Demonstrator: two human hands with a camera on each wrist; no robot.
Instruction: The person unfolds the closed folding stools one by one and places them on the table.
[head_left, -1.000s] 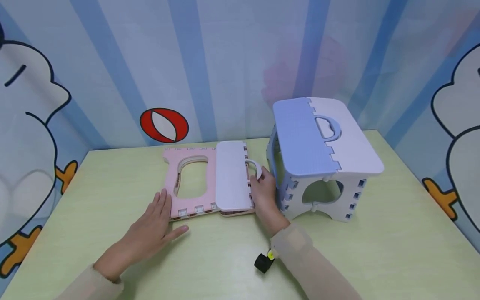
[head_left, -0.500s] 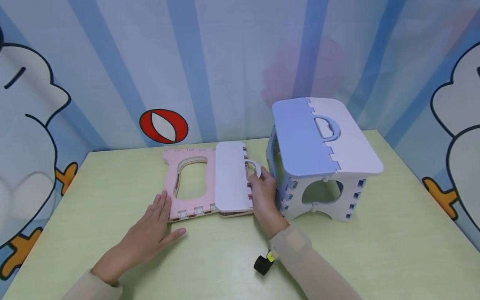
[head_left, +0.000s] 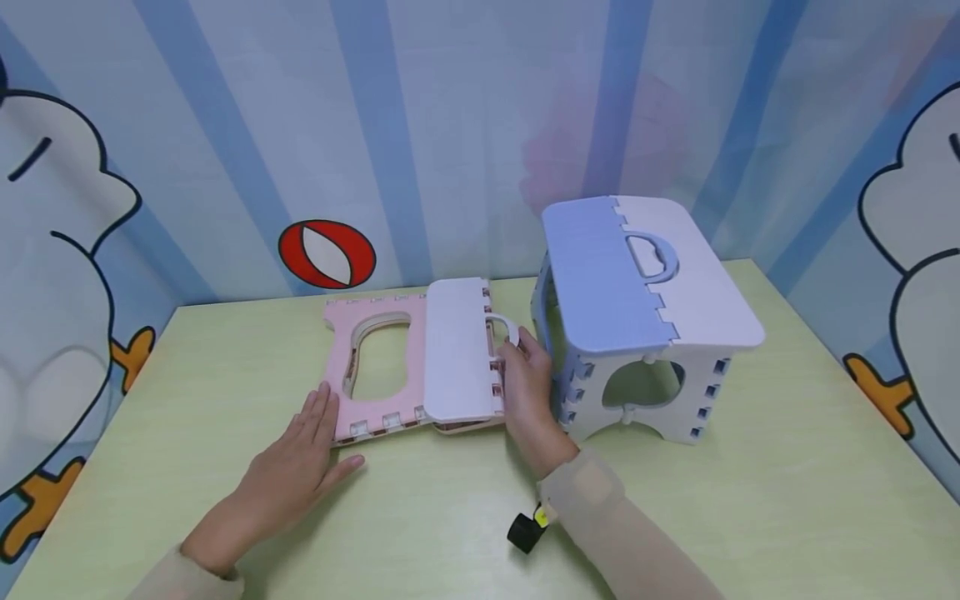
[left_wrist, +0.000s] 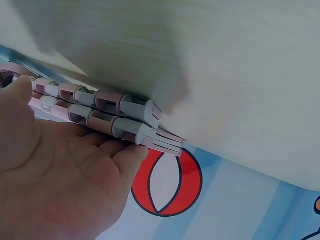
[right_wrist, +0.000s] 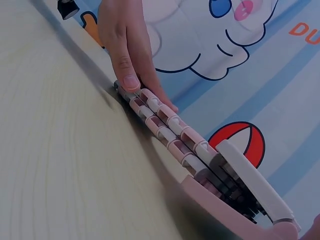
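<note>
A pink and white folding stool [head_left: 382, 408] lies folded flat near the middle of the table, its white top panel [head_left: 456, 350] on the right. My left hand [head_left: 292, 467] rests with straight fingers against the stool's lower left corner, thumb held out. With my right hand [head_left: 528, 383] I grip the white panel's carrying handle [head_left: 504, 322] at the right edge. The left wrist view shows my left palm [left_wrist: 65, 175] under the hinged edge [left_wrist: 95, 107]. From the right wrist, the white panel [right_wrist: 252, 175] stands apart from the pink panel [right_wrist: 220, 207], forming a narrow gap.
A larger blue and white folding stool [head_left: 600, 275] stands unfolded close to the right of my right hand. A small black cylindrical object [head_left: 525, 532] hangs by my right sleeve. A curtain [head_left: 480, 142] with cartoon figures borders the back of the table [head_left: 420, 517].
The white panel has tilted up slightly and shifted a little left, with my right hand still at its handle. My left hand stays at the corner. The blue stool has not moved.
</note>
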